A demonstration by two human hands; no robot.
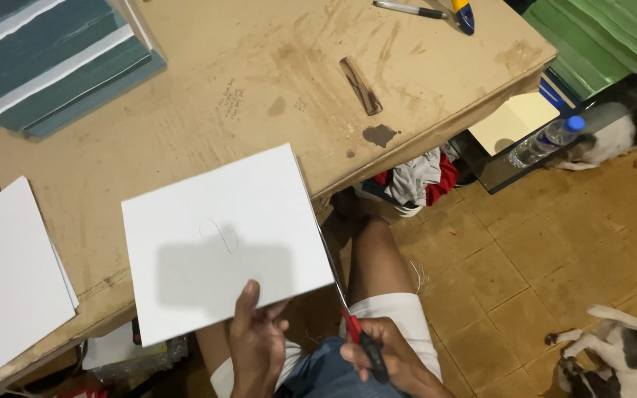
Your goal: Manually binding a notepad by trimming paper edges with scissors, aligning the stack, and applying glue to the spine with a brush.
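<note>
Two hands, left hand [256, 340] gripping white sheet [223, 239], scissors [344, 309] along edge

White sheet [223, 239] up front; scissors [359, 343] showing red and black handles; tan, brown-stained table [259, 81]; teal-and-white striped stack [46, 59]; green stack [599, 37]; white-and-black dogs [621, 133] on ochre tiled floor [525, 258].

a clear plastic bottle [547, 141] with blue cap, perhaps labelled, lies on the floor.
</note>
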